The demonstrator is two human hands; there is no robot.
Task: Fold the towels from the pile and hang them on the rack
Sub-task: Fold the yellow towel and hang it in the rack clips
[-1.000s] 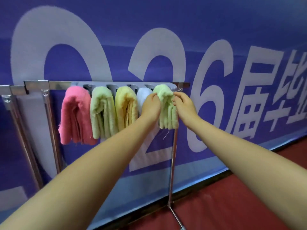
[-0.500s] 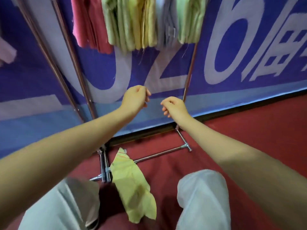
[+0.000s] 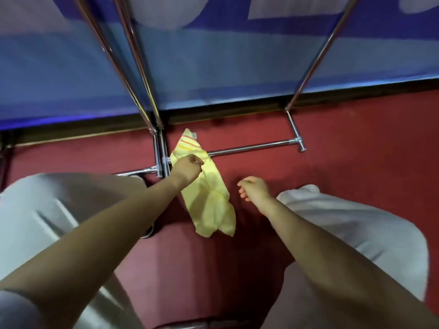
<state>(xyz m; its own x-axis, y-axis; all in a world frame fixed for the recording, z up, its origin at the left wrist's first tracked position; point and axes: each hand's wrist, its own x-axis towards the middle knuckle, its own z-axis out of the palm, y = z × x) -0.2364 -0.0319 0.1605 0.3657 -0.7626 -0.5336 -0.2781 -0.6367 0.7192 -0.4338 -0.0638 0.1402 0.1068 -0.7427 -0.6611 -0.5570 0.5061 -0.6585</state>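
A blue banner (image 3: 213,67) bearing large pale shapes fills the frame from 10 to 2 o'clock, its lower edge meeting a dark strip (image 3: 237,110) along the base. Below it a red floor (image 3: 356,150) spreads across the frame. Light grey trouser legs (image 3: 344,222) bulk at 4 and 8 o'clock, with a shoe (image 3: 148,233) just visible beside the left knee.

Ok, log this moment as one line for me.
stage: reaching for next towel | yellow towel: crumpled on red floor, across rack base bar | left hand: over towel, contact unclear | right hand: beside towel, empty
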